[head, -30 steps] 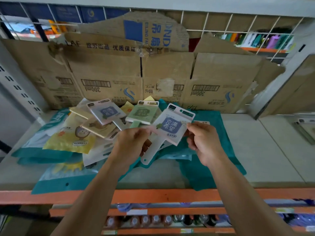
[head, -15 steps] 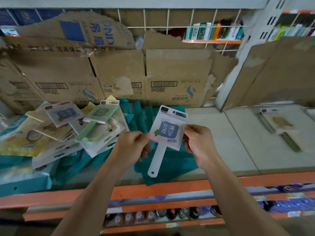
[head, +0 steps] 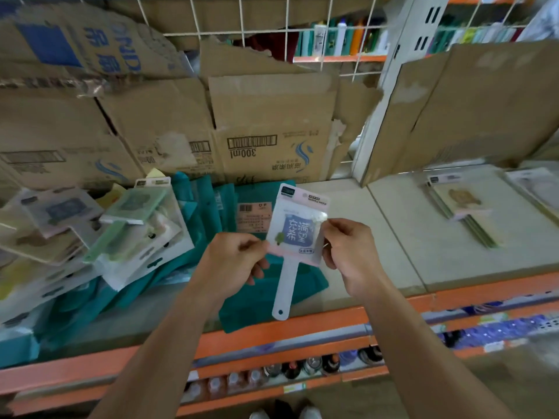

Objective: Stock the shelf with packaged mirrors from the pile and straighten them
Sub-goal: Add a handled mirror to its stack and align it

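Note:
I hold one packaged hand mirror (head: 298,229) upright above the shelf's front edge, its white handle hanging down. It has a blue square label and a pink-white card. My left hand (head: 234,263) pinches its left edge and my right hand (head: 348,252) pinches its right edge. The pile of packaged mirrors (head: 99,234) lies jumbled at the left on teal bags. A small stack of mirrors (head: 462,213) lies flat on the right shelf section.
The grey shelf board (head: 378,237) has an orange front rail (head: 302,331). Flattened cardboard boxes (head: 266,125) line the back. A white upright post (head: 390,95) divides the two sections. Teal bags (head: 211,207) spread under the pile. Bottles (head: 272,373) stand on the lower shelf.
The view has swung right, so the pile has slid left and the right shelf section with its stack has come into view. Both hands carry the mirror rightward and it now stands more upright.

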